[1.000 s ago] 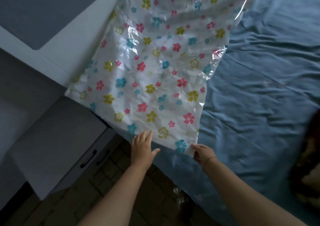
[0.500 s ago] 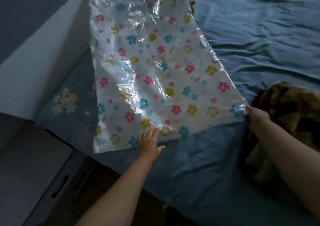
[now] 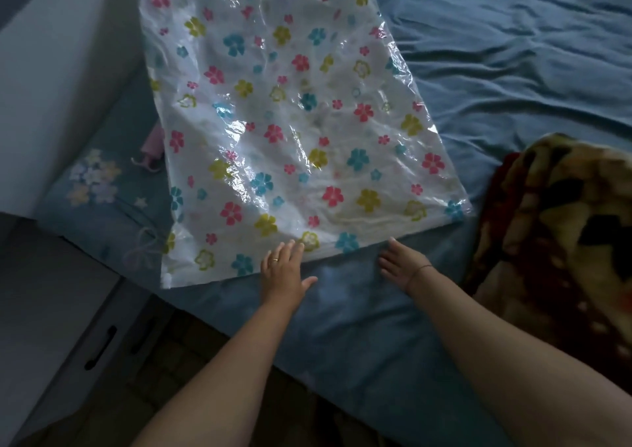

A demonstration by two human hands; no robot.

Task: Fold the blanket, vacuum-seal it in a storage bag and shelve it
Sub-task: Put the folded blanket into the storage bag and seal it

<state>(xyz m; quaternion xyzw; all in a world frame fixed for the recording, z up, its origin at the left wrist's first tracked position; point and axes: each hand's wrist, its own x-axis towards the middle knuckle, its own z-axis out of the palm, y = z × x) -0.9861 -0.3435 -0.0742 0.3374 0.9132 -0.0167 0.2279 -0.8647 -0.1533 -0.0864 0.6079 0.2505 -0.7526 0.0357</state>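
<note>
Filling the far and right of the view, a bed (image 3: pixel 496 70) under a rumpled blue sheet. Off its near left side, a pale cabinet (image 3: pixel 51 327) with dark handles. Spread flat on the bed, toward the left, the clear flowered storage bag (image 3: pixel 290 121), empty by the look of it. Heaped at the right, apart from the bag, the brown patterned blanket (image 3: pixel 561 241); bundled or folded, hard to tell. At the bag's near edge, the left hand (image 3: pixel 284 272), fingers straight, tips touching the plastic, gripping nothing. Just beside that edge, the right hand (image 3: pixel 403 265), fingers loosely spread on the sheet, holding nothing. By the bag's left edge, a small pink object (image 3: pixel 154 145), unidentifiable. Judging from this: bag laid out, little more. Left to do: opening it, loading the blanket, sealing, drawing out the air, shelving. Hardly in the way, that pink thing.
</note>
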